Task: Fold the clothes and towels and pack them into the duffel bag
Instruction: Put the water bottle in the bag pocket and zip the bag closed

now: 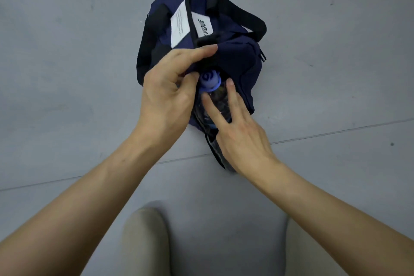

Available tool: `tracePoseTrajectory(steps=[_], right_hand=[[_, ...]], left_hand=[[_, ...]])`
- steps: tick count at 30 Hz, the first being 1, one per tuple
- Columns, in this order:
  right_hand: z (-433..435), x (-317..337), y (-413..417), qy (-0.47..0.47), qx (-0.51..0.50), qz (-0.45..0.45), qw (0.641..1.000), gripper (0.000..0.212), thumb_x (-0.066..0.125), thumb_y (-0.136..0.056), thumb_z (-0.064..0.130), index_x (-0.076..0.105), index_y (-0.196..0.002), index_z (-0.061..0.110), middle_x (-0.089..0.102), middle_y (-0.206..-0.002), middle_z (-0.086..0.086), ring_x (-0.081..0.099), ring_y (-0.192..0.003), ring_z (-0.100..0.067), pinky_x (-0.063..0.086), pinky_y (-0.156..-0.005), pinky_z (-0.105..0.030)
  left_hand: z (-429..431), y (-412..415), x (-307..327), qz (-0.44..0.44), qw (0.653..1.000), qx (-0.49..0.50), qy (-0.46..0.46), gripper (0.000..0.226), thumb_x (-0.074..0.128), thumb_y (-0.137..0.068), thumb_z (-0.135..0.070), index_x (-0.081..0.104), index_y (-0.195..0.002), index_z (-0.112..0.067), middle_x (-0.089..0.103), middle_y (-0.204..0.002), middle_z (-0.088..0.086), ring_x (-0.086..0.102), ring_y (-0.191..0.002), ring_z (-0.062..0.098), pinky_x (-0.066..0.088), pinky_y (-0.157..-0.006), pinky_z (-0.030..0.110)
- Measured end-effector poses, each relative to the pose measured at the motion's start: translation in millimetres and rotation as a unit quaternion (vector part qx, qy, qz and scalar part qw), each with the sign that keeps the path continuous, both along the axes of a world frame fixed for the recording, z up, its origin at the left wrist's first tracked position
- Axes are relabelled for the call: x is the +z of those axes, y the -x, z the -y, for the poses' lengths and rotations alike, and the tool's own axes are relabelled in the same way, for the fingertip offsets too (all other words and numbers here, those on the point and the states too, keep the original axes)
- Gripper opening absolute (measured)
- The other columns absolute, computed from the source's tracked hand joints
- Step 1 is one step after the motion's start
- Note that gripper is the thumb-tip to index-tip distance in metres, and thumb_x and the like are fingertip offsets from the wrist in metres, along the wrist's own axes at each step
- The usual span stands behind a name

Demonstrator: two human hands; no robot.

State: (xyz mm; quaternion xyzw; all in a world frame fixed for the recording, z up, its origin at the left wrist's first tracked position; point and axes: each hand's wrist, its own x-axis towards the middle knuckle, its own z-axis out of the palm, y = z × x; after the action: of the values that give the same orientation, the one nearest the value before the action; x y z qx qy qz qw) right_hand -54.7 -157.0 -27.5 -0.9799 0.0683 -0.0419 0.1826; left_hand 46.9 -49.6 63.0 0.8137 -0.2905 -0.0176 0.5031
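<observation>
Grey floor | duffel bag ahead of both hands | left hand pinched its edge | right hand, fingers straight, on bottle

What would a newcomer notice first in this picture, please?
A navy duffel bag lies mid-frame on the grey floor. At its near end a clear bottle with a blue cap sticks from a pocket: the left hand pinches the fabric beside the cap, and the right hand lays straight fingers on the bottle.

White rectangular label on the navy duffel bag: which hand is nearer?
Left. The left hand grips the bag below the label; the right hand rests lower, on the clear plastic bottle.
</observation>
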Motion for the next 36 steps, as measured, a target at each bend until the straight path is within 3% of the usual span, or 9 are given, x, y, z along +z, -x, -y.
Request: tracePoseTrajectory(steps=[6, 10, 13, 15, 17, 20, 24, 30, 36], right_hand=[[-11.8, 3.0, -19.5, 0.028, -0.008, 0.02, 0.999, 0.094, 0.068, -0.082, 0.017, 0.016, -0.159, 0.03, 0.008, -0.165, -0.024, 0.039, -0.139, -0.044, 0.057, -0.081, -0.043], [-9.1, 9.5, -26.1, 0.011, 0.014, 0.022, 1.0, 0.087, 0.061, -0.086, 0.018, 0.014, -0.159, 0.033, 0.0, -0.166, -0.021, 0.039, -0.138, -0.041, 0.056, -0.08, -0.042], [10.9, 4.5, -12.5, -0.176, 0.047, 0.071, 0.981, 0.07, 0.052, -0.089, 0.008, 0.038, -0.152, 0.035, 0.014, -0.167, -0.006, 0.041, -0.141, -0.025, 0.049, -0.096, -0.031], [26.8, -0.4, -3.3, -0.318, -0.035, 0.096, 0.943, 0.054, 0.05, -0.093, 0.007, 0.056, -0.138, 0.035, 0.044, -0.155, 0.007, 0.054, -0.129, -0.009, 0.049, -0.103, -0.03], [39.1, -1.6, -6.2, -0.342, -0.123, 0.116, 0.924, 0.033, 0.055, -0.098, 0.017, 0.064, -0.126, 0.032, 0.067, -0.123, 0.015, 0.065, -0.103, -0.002, 0.053, -0.091, -0.034], [49.1, -1.0, -25.6, -0.262, -0.157, 0.147, 0.941, 0.029, 0.061, -0.096, 0.029, 0.065, -0.125, 0.03, 0.064, -0.094, 0.012, 0.057, -0.076, -0.007, 0.046, -0.072, -0.025], [55.9, 4.8, -58.1, -0.164, -0.158, 0.15, 0.962, 0.022, 0.061, -0.094, 0.036, 0.064, -0.111, 0.023, 0.052, -0.088, 0.011, 0.047, -0.071, -0.01, 0.037, -0.062, -0.03], [58.2, 16.0, -76.6, -0.05, -0.067, 0.184, 0.979, 0.017, 0.061, -0.092, 0.031, 0.068, -0.094, 0.015, 0.058, -0.086, -0.003, 0.057, -0.068, -0.027, 0.044, -0.05, -0.038], [76.9, 22.6, -69.5, -0.249, -0.062, 0.149, 0.955, 0.01, 0.067, -0.089, 0.025, 0.074, -0.092, 0.019, 0.054, -0.086, 0.006, 0.05, -0.069, -0.006, 0.044, -0.065, -0.027]], left_hand=[[-8.6, -8.7, 10.6, 0.02, 0.997, -0.045, -0.051, 0.055, 0.049, -0.087, 0.019, 0.066, -0.127, -0.015, 0.065, -0.12, -0.007, 0.061, -0.117, 0.005, 0.045, -0.095, 0.014], [-11.4, -16.9, 12.3, -0.008, 0.996, -0.024, -0.081, 0.056, 0.053, -0.089, 0.012, 0.063, -0.13, -0.025, 0.06, -0.109, -0.027, 0.059, -0.09, -0.006, 0.045, -0.08, 0.009], [-11.8, -20.4, 4.4, 0.001, 0.992, 0.004, -0.126, 0.065, 0.062, -0.091, -0.005, 0.046, -0.145, -0.038, 0.049, -0.11, -0.045, 0.051, -0.087, -0.005, 0.043, -0.08, 0.011], [-10.7, -19.2, -2.7, 0.008, 0.99, 0.003, -0.142, 0.078, 0.072, -0.089, -0.021, 0.033, -0.154, -0.039, 0.047, -0.116, -0.043, 0.051, -0.097, 0.001, 0.048, -0.088, 0.023], [-8.1, -16.9, -11.1, 0.034, 0.985, 0.0, -0.167, 0.09, 0.078, -0.082, -0.037, 0.028, -0.157, -0.034, 0.052, -0.121, -0.028, 0.054, -0.111, 0.014, 0.047, -0.1, 0.037], [0.4, -11.4, -17.8, 0.038, 0.979, 0.055, -0.193, 0.087, 0.08, -0.081, -0.038, 0.034, -0.154, -0.031, 0.048, -0.119, -0.022, 0.048, -0.116, 0.018, 0.037, -0.099, 0.026], [6.6, -13.2, -18.3, 0.012, 0.983, 0.073, -0.168, 0.075, 0.079, -0.081, -0.033, 0.043, -0.147, -0.033, 0.052, -0.115, -0.02, 0.048, -0.108, 0.01, 0.037, -0.087, 0.012], [-4.1, -18.8, -20.9, -0.045, 0.991, 0.062, -0.114, 0.072, 0.081, -0.077, -0.035, 0.045, -0.14, -0.037, 0.065, -0.118, -0.011, 0.064, -0.108, 0.014, 0.054, -0.093, 0.043], [0.5, -20.0, -21.4, -0.007, 0.987, 0.069, -0.143, 0.073, 0.08, -0.075, -0.041, 0.044, -0.139, -0.034, 0.065, -0.117, -0.011, 0.058, -0.111, 0.02, 0.051, -0.092, 0.043]])
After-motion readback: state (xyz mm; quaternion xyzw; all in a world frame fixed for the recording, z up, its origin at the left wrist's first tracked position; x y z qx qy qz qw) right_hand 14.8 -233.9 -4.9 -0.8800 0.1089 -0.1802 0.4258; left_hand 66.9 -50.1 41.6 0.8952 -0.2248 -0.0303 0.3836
